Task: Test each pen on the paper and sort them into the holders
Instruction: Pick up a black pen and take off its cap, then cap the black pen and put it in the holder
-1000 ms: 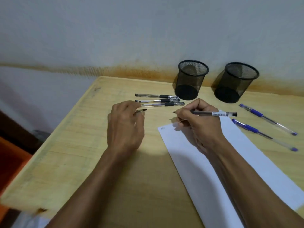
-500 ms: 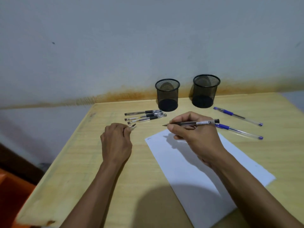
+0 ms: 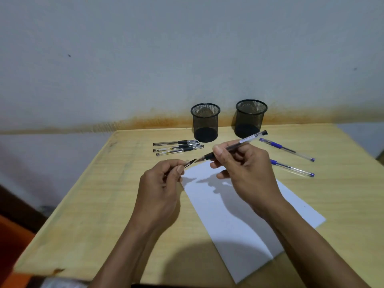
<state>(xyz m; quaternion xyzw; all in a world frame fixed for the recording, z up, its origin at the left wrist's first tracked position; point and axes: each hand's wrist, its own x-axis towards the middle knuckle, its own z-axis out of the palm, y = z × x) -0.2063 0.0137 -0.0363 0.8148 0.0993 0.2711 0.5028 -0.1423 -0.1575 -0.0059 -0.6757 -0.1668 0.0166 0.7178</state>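
Black pen pinched in right hand has risen toward left hand's pinched cap.

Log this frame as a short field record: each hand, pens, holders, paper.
left hand: shut on pen cap
right hand: shut on uncapped black pen, tip towards the cap, above the paper
black pens: three, lying left of the holders
blue pens: two, lying right of the paper
holders: two, black mesh, no pens inside
paper: white sheet, flat on the table
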